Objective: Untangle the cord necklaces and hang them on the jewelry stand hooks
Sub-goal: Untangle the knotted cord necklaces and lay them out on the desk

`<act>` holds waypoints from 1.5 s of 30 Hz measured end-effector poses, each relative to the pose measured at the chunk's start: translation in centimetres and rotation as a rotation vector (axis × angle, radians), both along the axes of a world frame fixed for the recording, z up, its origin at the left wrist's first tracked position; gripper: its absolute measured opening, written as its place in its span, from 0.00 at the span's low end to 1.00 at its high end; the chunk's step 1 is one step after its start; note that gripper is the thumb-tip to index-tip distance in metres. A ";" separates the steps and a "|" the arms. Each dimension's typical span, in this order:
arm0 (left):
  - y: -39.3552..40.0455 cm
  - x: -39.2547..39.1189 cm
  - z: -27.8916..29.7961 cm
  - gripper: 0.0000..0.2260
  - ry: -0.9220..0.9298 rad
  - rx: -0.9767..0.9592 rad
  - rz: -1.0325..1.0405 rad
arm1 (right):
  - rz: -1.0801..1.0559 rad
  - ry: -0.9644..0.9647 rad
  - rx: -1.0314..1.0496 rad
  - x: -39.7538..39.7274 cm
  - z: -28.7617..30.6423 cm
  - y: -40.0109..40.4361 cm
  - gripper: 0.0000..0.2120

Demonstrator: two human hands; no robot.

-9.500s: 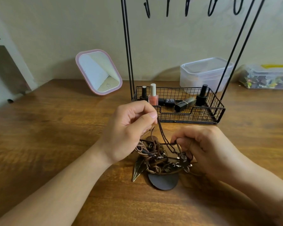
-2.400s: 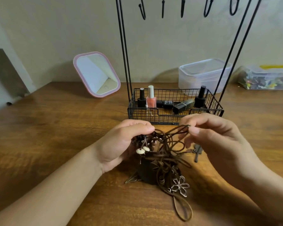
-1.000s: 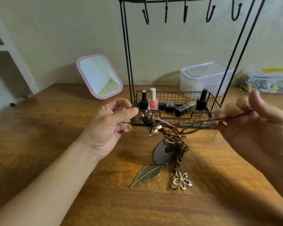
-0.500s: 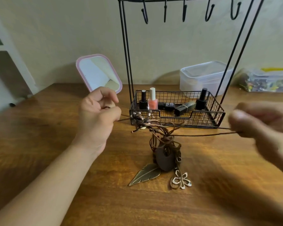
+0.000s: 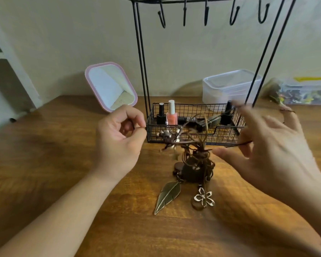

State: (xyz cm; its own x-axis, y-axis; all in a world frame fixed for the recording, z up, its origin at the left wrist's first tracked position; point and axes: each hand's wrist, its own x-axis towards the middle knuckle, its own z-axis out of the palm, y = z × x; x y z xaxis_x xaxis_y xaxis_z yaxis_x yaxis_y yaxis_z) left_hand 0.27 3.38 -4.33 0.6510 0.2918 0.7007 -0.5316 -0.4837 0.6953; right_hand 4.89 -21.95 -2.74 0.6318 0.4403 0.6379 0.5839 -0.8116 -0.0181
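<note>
My left hand [image 5: 119, 138] keeps pinching a cord. My right hand [image 5: 271, 145] has swung inward, blurred, fingers spread, cord across them; its grip I cannot tell. The tangle [image 5: 191, 158] sags lower.

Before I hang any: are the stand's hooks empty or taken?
Empty: all five visible hooks hang bare, and the cord tangle is still down by the table.

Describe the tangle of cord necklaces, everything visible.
The tangle of cord necklaces is a knot of thin brown cords, lifted above the wooden table. A brass-coloured leaf pendant and a silvery open flower pendant hang at its bottom, near the wood. Pale beads cluster on its left. The left hand pinches one strand; the blurred right hand has another across its fingers.
</note>
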 end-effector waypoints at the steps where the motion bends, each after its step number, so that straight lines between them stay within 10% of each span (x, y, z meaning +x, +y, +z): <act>1: 0.1 0.1 -0.1 0.11 -0.004 -0.005 0.003 | -0.006 -0.035 -0.074 0.2 -0.1 -0.2 0.27; 18: -0.8 0.0 -0.4 0.10 0.173 0.149 0.003 | 0.662 0.464 0.904 -0.7 -0.5 2.8 0.08; 45: -3.0 -1.5 -0.7 0.07 0.261 0.393 -0.295 | 0.835 0.723 0.760 -0.8 -1.2 2.5 0.12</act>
State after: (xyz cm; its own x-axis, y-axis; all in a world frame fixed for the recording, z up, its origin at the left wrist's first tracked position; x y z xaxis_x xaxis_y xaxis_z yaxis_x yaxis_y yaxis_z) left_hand -1.18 0.37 -5.05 0.8322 -0.1800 0.5245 -0.5181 -0.5896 0.6197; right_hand 4.08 -19.48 -3.97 0.6465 0.5445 0.5343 0.5643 0.1299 -0.8153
